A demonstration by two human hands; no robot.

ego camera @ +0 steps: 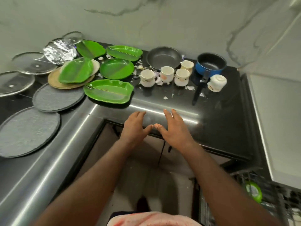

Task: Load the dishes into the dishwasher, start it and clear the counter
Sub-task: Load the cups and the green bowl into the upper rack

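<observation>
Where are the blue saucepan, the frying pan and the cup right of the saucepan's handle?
blue saucepan (215, 70): head view, blue side wall.
frying pan (163, 57): head view, dark inner base.
cup right of the handle (217, 82): head view, its white side.

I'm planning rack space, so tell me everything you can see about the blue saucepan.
The blue saucepan stands upright on the dark counter near the wall, blue outside, dark and seemingly empty inside. Its long black handle points toward the person. A white cup lies tipped beside the handle.
</observation>
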